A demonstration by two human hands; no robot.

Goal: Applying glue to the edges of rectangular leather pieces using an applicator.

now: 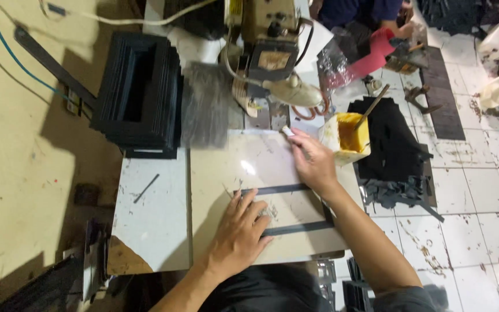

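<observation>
On pale worktop [157, 219], left hand [239, 231] flat, fingers spread, pins dark frame [287, 189], long axis sideways; right hand [313, 162] pinches white stick [287, 132].

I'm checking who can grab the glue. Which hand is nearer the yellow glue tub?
Right. The right hand is just beside the yellow glue tub, holding a small white piece. The left hand lies farther off, flat on the black frame.

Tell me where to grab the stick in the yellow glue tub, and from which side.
Take the stick by its bare upper end, coming from above right: it leans out that way over the tub rim, and its lower end sits in the yellow glue. The right hand is nearest.
</observation>
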